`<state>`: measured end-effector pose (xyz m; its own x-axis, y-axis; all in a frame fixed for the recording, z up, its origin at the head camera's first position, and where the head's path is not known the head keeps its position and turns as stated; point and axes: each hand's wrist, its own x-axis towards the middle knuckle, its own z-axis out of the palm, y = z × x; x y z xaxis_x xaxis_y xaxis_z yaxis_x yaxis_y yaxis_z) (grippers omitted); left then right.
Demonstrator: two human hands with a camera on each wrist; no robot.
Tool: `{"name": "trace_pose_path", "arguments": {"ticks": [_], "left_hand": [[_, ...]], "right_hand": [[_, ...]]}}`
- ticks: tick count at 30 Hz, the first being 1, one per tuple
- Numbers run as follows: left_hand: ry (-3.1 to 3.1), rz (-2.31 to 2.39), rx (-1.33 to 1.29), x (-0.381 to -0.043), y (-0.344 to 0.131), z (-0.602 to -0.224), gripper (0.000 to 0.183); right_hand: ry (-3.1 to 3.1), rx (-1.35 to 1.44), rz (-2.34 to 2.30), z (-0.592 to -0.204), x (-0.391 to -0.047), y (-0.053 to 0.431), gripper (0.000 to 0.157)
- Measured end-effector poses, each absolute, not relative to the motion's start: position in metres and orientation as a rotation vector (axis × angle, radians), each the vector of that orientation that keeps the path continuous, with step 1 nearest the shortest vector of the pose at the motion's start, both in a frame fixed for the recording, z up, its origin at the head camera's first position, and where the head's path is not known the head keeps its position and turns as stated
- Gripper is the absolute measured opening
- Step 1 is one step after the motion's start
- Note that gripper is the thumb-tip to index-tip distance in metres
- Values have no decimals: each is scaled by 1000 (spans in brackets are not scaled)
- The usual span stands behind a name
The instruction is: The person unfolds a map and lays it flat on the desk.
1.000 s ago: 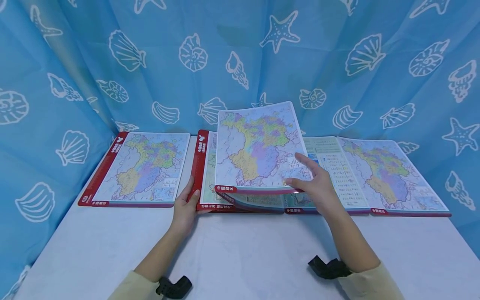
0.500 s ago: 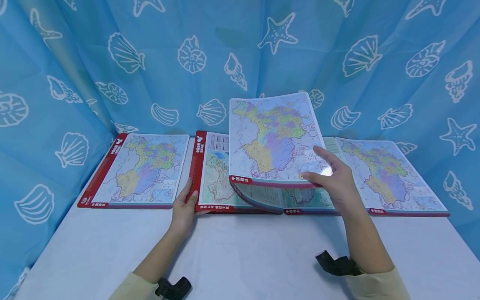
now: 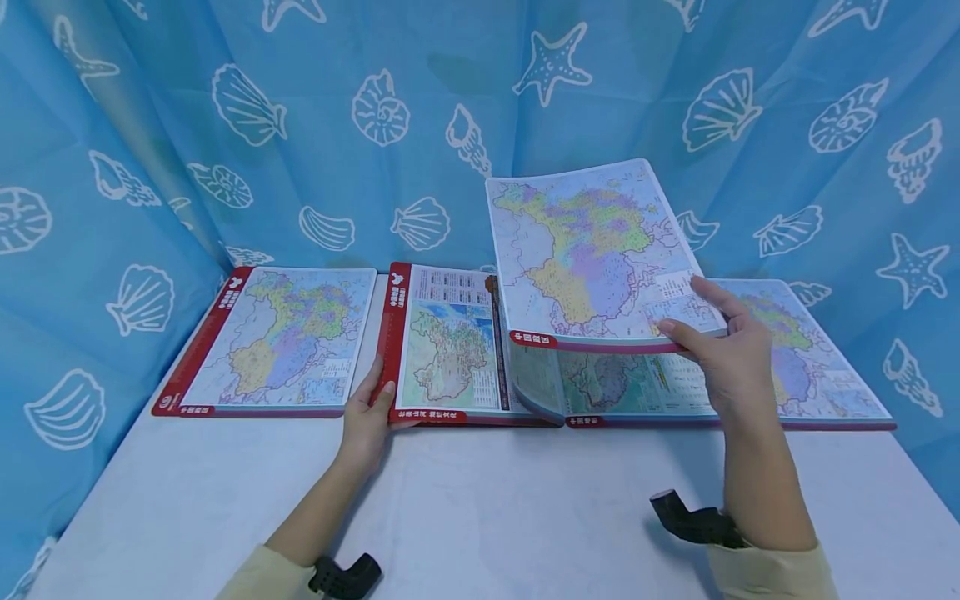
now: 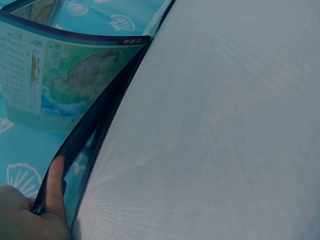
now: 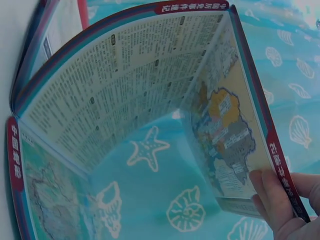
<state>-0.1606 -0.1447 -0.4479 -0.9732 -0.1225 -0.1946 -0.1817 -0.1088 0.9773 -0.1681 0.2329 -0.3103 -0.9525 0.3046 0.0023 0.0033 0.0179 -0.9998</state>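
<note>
My left hand [image 3: 367, 421] grips the red left border of a folding map [image 3: 396, 350], thumb on top. In the left wrist view one finger reaches under the map's lifted edge. My right hand [image 3: 735, 358] pinches the lower right corner of a raised political-map panel [image 3: 592, 267], held tilted above the table. In the right wrist view, the fingers [image 5: 272, 195] lie on the panel's inner face, with a curved text panel [image 5: 125, 75] joining it to the part below. A green relief-map panel [image 3: 600, 379] lies flat, partly hidden under the raised one.
Another red-edged map [image 3: 285, 342] lies at the left of the white table [image 3: 510, 508]. At the right a further political-map panel [image 3: 825, 367] lies flat, partly behind my right arm. A blue shell-patterned curtain [image 3: 420, 75] stands behind.
My right hand has moved right and up with the raised panel, uncovering more of the left green page and pulling the connecting fold more upright. My left hand has stayed at the red border.
</note>
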Motion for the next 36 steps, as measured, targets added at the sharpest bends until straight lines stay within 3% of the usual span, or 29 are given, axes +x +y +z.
{"name": "trace_pose_path", "arguments": {"ticks": [9,36], "left_hand": [[2052,2292,-365,-161,-144,-449,61],[2078,2268,-354,-162,-144,-449,61]], "right_hand": [[-1855,-534,1906,-307,-167,245,67],[-1223,-463,1981,-308,-170,301,57]]}}
